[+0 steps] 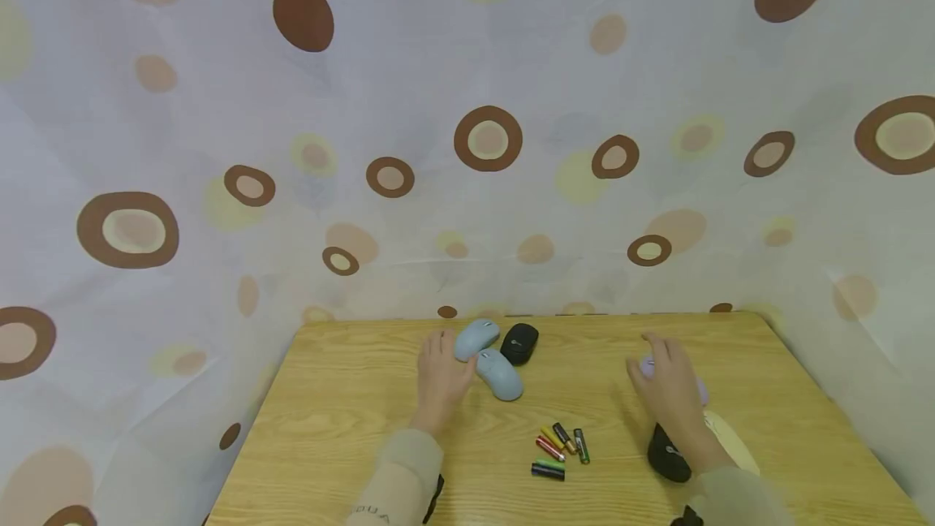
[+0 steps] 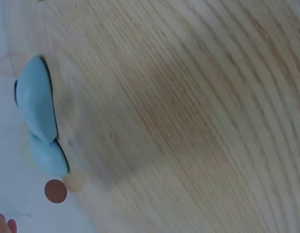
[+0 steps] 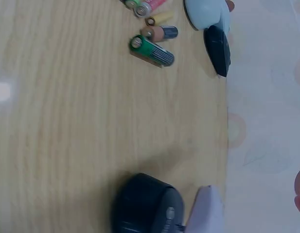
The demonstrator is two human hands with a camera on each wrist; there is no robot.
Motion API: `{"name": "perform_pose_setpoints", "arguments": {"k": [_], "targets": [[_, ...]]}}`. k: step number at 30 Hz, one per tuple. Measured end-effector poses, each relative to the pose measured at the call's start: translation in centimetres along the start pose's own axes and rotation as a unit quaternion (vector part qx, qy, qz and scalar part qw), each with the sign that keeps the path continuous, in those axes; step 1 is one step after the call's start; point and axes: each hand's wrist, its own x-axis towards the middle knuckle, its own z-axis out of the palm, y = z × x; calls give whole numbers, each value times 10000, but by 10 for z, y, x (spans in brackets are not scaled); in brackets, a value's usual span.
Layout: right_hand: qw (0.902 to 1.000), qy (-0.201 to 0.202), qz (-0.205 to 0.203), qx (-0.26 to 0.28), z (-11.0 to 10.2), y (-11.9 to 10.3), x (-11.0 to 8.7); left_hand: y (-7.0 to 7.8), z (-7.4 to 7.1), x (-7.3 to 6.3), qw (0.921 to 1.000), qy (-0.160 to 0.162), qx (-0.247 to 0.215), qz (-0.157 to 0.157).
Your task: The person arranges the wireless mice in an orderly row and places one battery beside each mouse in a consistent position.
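My left hand (image 1: 441,376) is at the left side of two light blue computer mice, one behind (image 1: 477,338) and one in front (image 1: 500,376); its fingers reach forward. Whether it touches them I cannot tell. A black mouse (image 1: 520,344) sits against the blue pair. Over a lavender mouse (image 1: 702,391) hovers my right hand (image 1: 672,392), fingers spread loosely and partly hiding it. Under that wrist are a second black mouse (image 1: 668,457) and a pale yellow mouse (image 1: 733,441). In the wrist views only fingertips show at the edges, holding nothing visible.
Several small batteries (image 1: 549,471) in different colours lie loose between the hands, also seen in the right wrist view, with a green battery (image 3: 152,50) nearest. The wooden table (image 1: 329,412) meets a spotted cloth backdrop (image 1: 409,226) behind and at both sides.
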Motion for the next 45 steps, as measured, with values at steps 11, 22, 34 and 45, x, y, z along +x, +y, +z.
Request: {"name": "perform_pose_setpoints", "arguments": {"k": [11, 22, 34, 45], "targets": [[9886, -444, 1422, 225, -9, 1, -48, 24, 34, -14, 9922, 162, -1018, -695], [9540, -1200, 2722, -372, -4, 12, -87, 33, 61, -14, 9793, -352, -1493, -1319], [9468, -923, 3007, -682, 14, 13, -103, 41, 75, -19, 9791, -709, -1575, -1077], [9435, -740, 3129, -800, 22, 17, -107, 45, 75, -19, 9755, -824, -1608, -1253]]}}
